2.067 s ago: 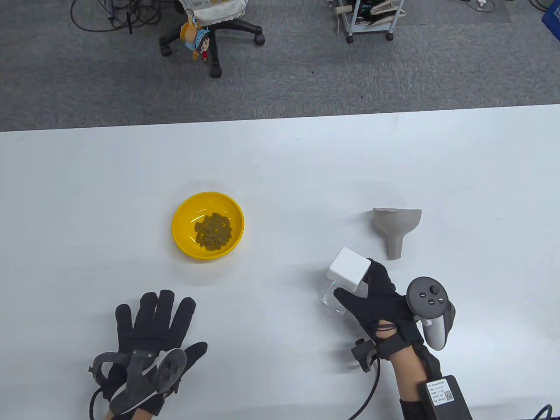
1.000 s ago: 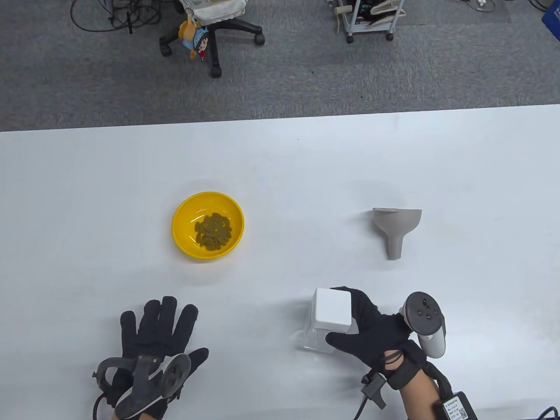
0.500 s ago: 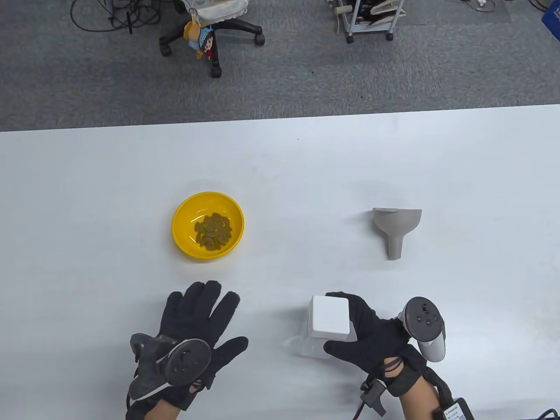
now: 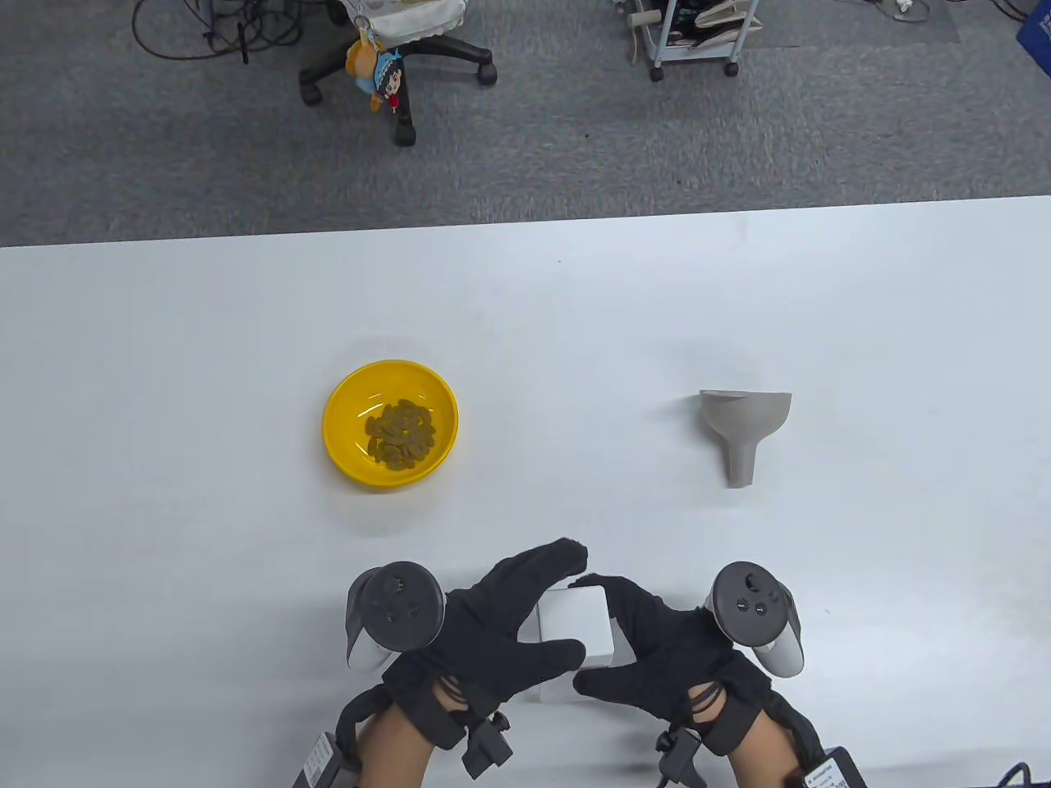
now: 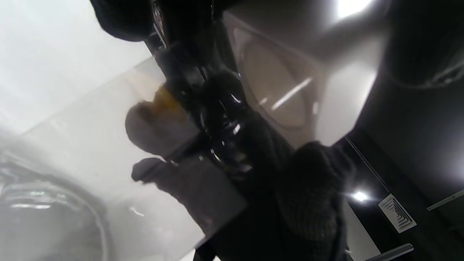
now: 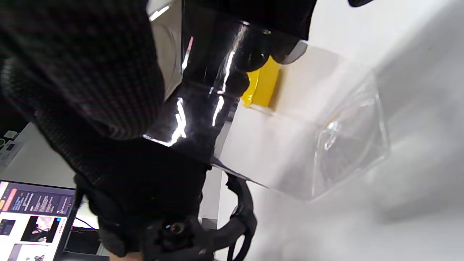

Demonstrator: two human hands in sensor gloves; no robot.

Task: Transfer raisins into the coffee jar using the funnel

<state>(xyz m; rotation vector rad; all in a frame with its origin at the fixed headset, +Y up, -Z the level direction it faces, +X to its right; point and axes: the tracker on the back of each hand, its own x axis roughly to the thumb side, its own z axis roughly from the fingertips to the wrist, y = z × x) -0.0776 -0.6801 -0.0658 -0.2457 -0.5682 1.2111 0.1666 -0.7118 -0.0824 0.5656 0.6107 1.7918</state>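
Coffee jar (image 4: 575, 628) (clear body, white square lid) stands at near table (image 4: 164, 328) edge, enclosed by both hands. Left hand (image 4: 493, 632) grips lid from left side; right hand (image 4: 657, 648) grips from right. Raisins (image 4: 400, 433) in yellow bowl (image 4: 345, 410), well apart. Grey funnel (image 4: 743, 427) lies on side, far right.

Both hands' fingers (image 4: 534, 574) hide most of the coffee jar (image 4: 575, 625).
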